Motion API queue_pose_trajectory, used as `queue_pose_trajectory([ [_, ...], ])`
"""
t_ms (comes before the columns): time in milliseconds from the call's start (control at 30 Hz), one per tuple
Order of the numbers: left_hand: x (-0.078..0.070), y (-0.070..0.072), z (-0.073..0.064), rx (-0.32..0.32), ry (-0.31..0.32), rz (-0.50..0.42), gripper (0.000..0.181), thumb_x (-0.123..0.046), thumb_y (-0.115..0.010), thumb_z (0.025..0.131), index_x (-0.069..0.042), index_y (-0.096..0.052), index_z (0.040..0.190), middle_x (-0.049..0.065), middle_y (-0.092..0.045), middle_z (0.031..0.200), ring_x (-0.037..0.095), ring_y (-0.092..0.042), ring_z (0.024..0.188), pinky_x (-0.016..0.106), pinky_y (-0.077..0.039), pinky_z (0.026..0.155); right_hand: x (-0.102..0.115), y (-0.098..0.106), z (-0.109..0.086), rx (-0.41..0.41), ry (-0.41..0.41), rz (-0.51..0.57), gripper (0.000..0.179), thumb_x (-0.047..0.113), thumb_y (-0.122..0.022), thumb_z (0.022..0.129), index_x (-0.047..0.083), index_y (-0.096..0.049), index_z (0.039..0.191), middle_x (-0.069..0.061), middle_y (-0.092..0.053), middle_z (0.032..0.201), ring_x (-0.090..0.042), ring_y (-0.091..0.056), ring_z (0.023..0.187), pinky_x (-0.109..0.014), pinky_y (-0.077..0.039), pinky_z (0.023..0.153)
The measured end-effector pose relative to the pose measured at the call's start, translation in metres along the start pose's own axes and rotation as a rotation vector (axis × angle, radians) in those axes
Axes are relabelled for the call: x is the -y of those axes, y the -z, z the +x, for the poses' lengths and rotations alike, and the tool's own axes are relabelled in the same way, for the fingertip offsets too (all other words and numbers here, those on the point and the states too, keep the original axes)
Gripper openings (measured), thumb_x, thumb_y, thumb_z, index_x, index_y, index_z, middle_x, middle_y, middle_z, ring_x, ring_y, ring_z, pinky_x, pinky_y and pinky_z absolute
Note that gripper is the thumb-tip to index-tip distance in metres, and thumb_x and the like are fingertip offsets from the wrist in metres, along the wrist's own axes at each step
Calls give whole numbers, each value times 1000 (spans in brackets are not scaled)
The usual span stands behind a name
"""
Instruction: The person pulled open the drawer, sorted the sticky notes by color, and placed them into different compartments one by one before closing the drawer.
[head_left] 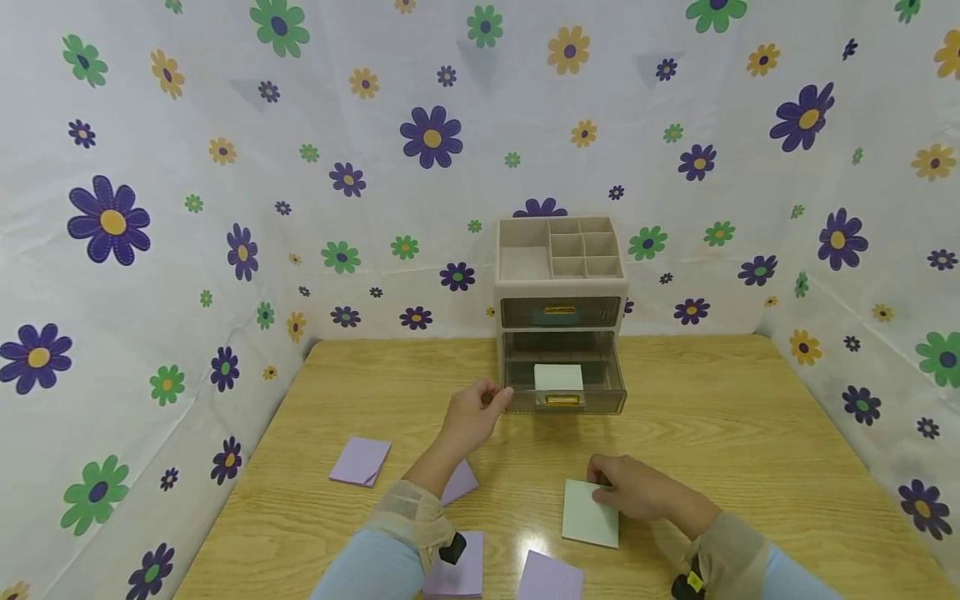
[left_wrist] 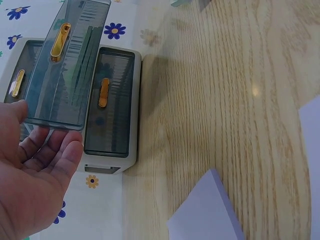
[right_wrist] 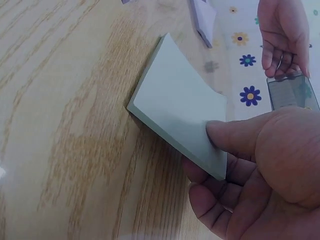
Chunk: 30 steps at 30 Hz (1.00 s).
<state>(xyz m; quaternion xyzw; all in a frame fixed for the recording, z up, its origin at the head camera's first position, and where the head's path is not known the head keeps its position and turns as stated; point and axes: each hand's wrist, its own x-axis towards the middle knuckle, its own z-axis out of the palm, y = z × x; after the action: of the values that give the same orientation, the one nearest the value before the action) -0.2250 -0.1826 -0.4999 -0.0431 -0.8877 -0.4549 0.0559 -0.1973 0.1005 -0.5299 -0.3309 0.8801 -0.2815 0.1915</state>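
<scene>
My left hand [head_left: 474, 414] pinches the left front corner of a see-through grey drawer [head_left: 604, 403], thumb on one side and fingertips on the other. That drawer is pulled out of a white desktop organizer [head_left: 561, 288] and has a gold handle [left_wrist: 60, 43]. A pale pad of paper [head_left: 557, 377] lies inside it. Near the front right, my right hand [head_left: 643, 490] holds a light green square sticky note pad [right_wrist: 175, 95] by one edge. The right thumb presses its top face while the curled fingers are under it. In the right wrist view the pad is tilted over the wood.
Lilac note pads lie on the wooden table [head_left: 750, 433]: one [head_left: 361, 461] at left, one [head_left: 460, 482] partly behind the left forearm, others [head_left: 551, 577] at the front edge. The organizer has a closed upper drawer [head_left: 525, 313] and a lower one [left_wrist: 111, 120]. Flowered cloth hangs behind.
</scene>
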Motion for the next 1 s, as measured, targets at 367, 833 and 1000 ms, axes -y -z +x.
queue_pose_trajectory([
  [367, 0, 1, 0, 4, -5, 7, 34, -44, -55, 96, -11, -62, 95, 0, -59, 85, 16, -53, 80, 32, -47, 73, 1, 7, -1, 3, 49, 22, 4, 7, -52, 99, 9, -55, 100, 4, -55, 83, -9, -47, 70, -26, -42, 60],
  [833, -1, 1, 0, 1, -5, 10, 35, -43, -55, 97, -9, -63, 97, 1, -62, 88, 15, -56, 83, 33, -49, 76, 7, 34, 0, -108, 100, 0, 6, 8, -49, 100, 12, -54, 102, 3, -57, 90, -11, -50, 78, -29, -43, 66],
  [1000, -2, 1, -1, -8, -10, 4, 35, -43, -55, 97, -9, -63, 96, 1, -61, 87, 16, -55, 81, 33, -49, 75, 14, 51, -1, -143, 121, 19, 6, 6, -49, 100, 9, -53, 104, 1, -55, 89, -12, -49, 77, -28, -43, 66],
])
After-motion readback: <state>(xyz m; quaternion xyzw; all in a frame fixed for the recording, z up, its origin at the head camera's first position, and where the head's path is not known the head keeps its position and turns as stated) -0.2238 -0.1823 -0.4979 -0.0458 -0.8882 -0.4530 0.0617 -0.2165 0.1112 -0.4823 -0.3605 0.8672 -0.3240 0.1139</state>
